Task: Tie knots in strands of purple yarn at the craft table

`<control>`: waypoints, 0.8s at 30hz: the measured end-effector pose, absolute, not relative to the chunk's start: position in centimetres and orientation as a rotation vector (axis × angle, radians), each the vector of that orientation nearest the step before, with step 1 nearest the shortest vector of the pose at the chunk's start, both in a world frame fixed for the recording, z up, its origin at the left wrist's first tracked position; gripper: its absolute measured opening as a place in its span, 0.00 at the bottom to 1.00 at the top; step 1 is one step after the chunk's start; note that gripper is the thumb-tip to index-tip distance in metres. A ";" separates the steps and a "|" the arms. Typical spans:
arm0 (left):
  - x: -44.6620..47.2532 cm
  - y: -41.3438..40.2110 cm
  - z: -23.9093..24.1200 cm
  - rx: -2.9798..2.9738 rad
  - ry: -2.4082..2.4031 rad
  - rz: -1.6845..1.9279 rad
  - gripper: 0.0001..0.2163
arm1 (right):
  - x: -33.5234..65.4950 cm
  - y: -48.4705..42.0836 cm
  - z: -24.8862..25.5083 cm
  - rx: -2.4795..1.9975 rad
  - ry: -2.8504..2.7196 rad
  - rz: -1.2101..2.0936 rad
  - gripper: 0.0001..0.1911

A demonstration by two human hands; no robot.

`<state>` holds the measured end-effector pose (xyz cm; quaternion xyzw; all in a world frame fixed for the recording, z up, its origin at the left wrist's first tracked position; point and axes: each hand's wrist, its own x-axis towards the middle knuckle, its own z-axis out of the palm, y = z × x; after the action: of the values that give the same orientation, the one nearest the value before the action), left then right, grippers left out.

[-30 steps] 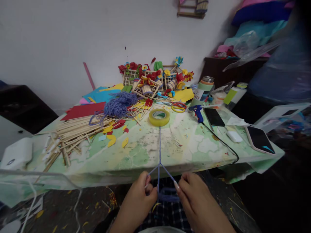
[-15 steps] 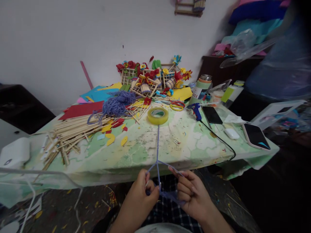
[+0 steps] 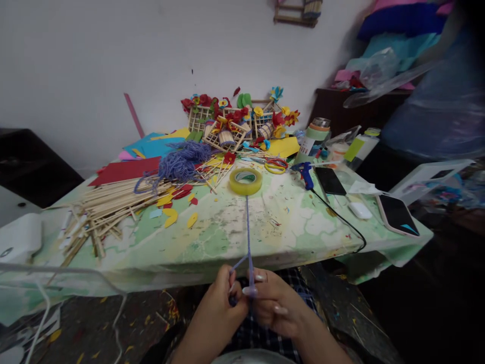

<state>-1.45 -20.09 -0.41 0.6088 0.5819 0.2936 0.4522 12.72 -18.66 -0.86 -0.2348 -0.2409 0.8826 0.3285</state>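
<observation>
A braided length of purple yarn [image 3: 248, 222] runs from under the roll of clear yellowish tape [image 3: 246, 181] toward me and parts into strands just past the table edge. My left hand [image 3: 220, 306] is closed on a strand that slants off to the left. Close beside it, my right hand [image 3: 276, 303] pinches the other strands, which hang almost straight down from the braid. The two hands nearly touch above my lap. Fingers partly hide the lower ends of the yarn.
Left on the table lie thin wooden sticks [image 3: 113, 207] and a tangle of purple yarn [image 3: 182, 162]. Stick crafts with paper flowers [image 3: 227, 124] stand at the back. To the right are scissors [image 3: 276, 167], a glue gun [image 3: 305, 174], its black cord and phones [image 3: 397, 215].
My right hand has moved left, up against my left hand. Its strand, spread out to the right before, now lies together with the middle one.
</observation>
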 end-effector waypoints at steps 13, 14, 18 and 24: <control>-3.5 -18.6 -0.9 1.336 1.473 0.765 0.18 | 12.4 -18.7 -1.1 -1.317 -1.307 1.223 0.10; -3.8 -18.5 -0.9 1.315 1.476 0.756 0.18 | 12.4 -18.7 -1.1 -1.315 -1.312 1.229 0.10; -4.9 -18.1 -0.5 1.496 1.614 0.856 0.17 | 12.7 -18.7 -1.3 -1.348 -1.338 1.194 0.10; -4.0 -18.3 0.2 1.187 1.368 1.232 0.16 | 12.9 -18.7 -1.9 -1.365 -1.338 1.145 0.10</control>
<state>-4.01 -18.26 0.20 0.4817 0.5553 0.4999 0.4580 12.95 -18.67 -1.88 -0.5496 -0.5391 0.4614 0.4409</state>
